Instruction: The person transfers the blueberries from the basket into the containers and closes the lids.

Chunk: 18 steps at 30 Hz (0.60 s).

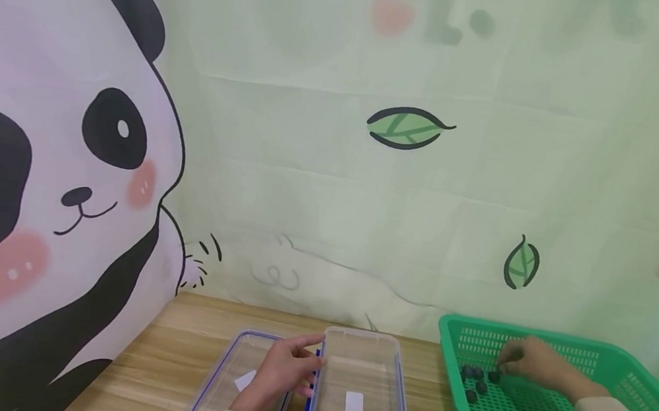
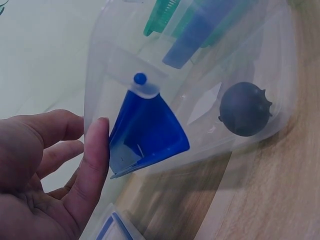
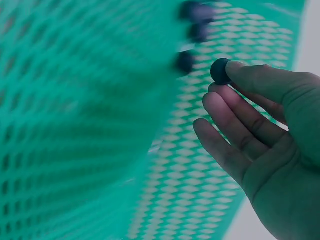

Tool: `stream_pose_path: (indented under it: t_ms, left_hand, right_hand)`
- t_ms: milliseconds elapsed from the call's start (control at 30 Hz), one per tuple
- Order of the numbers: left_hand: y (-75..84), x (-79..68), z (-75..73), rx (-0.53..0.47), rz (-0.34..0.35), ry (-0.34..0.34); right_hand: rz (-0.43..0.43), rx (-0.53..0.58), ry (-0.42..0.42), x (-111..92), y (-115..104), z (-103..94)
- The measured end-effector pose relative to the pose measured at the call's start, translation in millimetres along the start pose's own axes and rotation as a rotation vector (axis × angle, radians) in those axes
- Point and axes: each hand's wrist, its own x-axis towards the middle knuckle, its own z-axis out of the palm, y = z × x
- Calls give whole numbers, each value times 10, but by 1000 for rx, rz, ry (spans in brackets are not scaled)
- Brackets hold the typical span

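Inside the green plastic basket (image 1: 532, 329), my right hand (image 1: 540, 365) pinches a blueberry (image 3: 220, 71) between thumb and index finger. The other fingers spread loosely below it in the right wrist view. More blueberries (image 1: 471, 396) lie at the basket's left side. My left hand (image 1: 287, 367) holds the left edge of a clear plastic container (image 1: 358, 367), thumb beside a blue clip (image 2: 150, 130). A white label (image 1: 354, 404) is on the container. Through its clear wall in the left wrist view shows a dark round thing with small points (image 2: 245, 109).
A clear lid with a blue seal (image 1: 217, 370) lies left of the container, partly behind my left forearm. Everything stands on a wood-grain tabletop (image 1: 154, 354). Behind it hangs a pale green cloth with a large printed panda (image 1: 106, 230).
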Motion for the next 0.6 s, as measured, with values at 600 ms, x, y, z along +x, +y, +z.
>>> stream_pose_path:
  t_ms: [600]
  left_hand:
    - [-14,10,-3,7,-15,7]
  right_hand:
    - [-262,75,184,-71,-1521,-264]
